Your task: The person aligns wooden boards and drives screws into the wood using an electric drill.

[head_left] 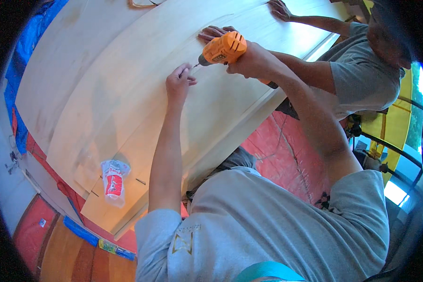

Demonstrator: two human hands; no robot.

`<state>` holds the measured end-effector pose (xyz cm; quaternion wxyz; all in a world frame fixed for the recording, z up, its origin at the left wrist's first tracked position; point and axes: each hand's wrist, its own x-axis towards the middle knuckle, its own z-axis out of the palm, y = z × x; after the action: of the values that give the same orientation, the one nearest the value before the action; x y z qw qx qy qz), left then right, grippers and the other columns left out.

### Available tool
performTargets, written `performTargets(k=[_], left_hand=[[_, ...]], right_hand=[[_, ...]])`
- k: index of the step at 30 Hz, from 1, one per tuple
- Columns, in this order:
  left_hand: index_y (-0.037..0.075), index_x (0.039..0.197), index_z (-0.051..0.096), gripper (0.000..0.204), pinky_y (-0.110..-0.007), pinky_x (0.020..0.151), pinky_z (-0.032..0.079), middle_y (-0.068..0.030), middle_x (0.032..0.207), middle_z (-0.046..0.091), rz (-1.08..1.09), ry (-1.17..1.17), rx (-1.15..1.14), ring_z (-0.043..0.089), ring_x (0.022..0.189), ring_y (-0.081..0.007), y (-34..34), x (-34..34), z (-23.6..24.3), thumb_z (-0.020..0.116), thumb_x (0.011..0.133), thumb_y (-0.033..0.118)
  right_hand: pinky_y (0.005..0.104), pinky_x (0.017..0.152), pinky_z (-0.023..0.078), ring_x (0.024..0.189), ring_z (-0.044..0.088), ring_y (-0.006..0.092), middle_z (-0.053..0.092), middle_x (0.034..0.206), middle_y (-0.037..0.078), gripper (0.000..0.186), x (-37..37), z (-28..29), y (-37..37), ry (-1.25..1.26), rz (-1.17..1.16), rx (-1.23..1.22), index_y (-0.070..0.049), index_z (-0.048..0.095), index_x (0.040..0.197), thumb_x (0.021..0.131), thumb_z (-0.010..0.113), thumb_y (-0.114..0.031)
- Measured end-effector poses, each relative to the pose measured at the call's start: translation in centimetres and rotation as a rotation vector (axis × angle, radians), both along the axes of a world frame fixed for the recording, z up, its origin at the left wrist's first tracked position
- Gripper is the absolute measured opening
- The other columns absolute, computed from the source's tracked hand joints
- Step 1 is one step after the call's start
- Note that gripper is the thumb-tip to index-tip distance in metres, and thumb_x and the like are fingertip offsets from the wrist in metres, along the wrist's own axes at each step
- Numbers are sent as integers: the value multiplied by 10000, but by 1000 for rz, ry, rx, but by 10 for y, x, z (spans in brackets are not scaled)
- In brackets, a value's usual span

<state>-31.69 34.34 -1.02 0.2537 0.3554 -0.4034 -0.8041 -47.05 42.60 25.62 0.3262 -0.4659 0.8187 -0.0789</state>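
Note:
My right hand (253, 61) grips an orange cordless drill (224, 48) by its handle. The drill is tilted, with its dark chuck and thin bit toward my left hand (177, 82). That hand is at the bit's tip, low over a pale wood panel (141, 101), its thumb and index finger pinched together. Whatever they hold is too small to make out. Part of the drill's handle is hidden behind my right hand and wrist.
Across from me on the right, a co-worker (366, 70) leans over the panel, hands flat on it. A clear plastic bag with a red label (114, 184) lies at the near left, a screw-like piece (140, 181) beside it. Red sheeting (286, 155) covers the floor.

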Motion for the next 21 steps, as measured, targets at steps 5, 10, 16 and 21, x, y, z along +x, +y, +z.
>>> performTargets(k=[5,10,16,21], left_hand=[[75,1231,741,245,-313,571,641,-101,1125,674,-158,-345,-637,725,715,-203,2,1,-6,615,1023,110],[93,1218,753,251,-328,555,631,-93,1089,654,-156,-459,-850,714,712,-217,1,-9,-10,654,988,107],[90,1203,757,238,-325,531,643,-76,1046,620,-137,-464,-913,706,755,-213,4,-10,-10,667,984,121],[59,1178,752,213,-311,524,657,-85,1049,603,-171,-449,-815,710,778,-207,2,-9,-5,653,1005,135]], right_hand=[[318,570,576,650,686,163,722,860,88,406,-5,-11,-7,-8,-13,57,-17,667,1198,842,788,-173],[333,554,562,595,667,179,709,801,101,455,-3,-8,-16,85,110,88,-12,643,1214,821,781,-197],[346,560,561,585,666,191,712,798,104,524,3,-1,-21,54,34,97,-46,615,1281,813,785,-210],[417,886,497,979,653,251,681,1150,117,606,-2,-11,-21,101,86,119,-92,603,1339,764,775,-179]])
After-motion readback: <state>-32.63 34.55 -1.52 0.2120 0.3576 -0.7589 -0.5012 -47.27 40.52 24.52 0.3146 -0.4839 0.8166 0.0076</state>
